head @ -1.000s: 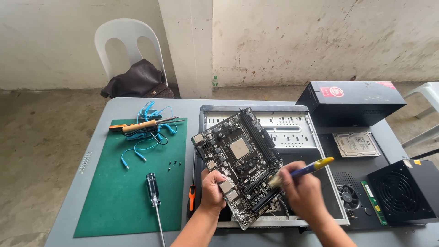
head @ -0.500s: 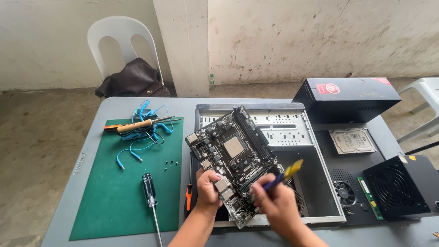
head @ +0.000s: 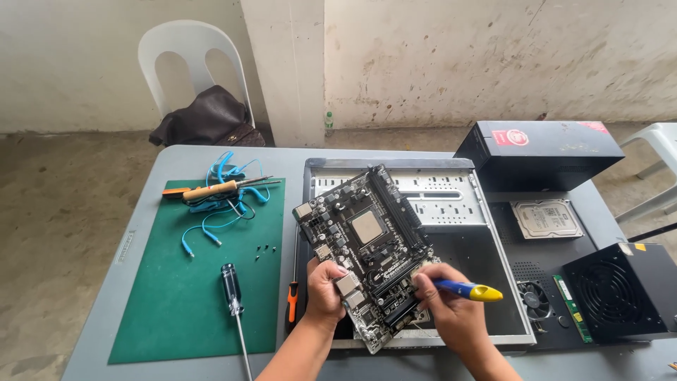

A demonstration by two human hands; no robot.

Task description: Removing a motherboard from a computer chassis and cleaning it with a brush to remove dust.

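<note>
Gripping the near edge of the motherboard point(head: 367, 250), the left hand point(head: 326, 289) has its fingers clenched on the board's left corner, thumb on top by the silver port blocks, while the right hand point(head: 444, 307) closes round a blue and yellow screwdriver point(head: 465, 289) and also presses against the board's right edge. A second ago the screwdriver stood higher and pointed up and away; it now lies nearly level, its yellow end aimed right and the hand drawn in tight to the board, which suggests the tool is merely being carried while both hands take the board's weight. The board is tilted, lifted above the open computer case point(head: 458, 212) rather than seated flat in it, its far corner over the case's metal tray. It looks dark and crowded, with a square silver processor at the middle, long slots along the right side and no cooler fitted. Left of it lie an orange-handled screwdriver point(head: 291, 303), a black-handled screwdriver point(head: 230, 286), small screws point(head: 262, 248) on the green mat point(head: 183, 310), and farther off blue cables point(head: 226, 204).
</note>
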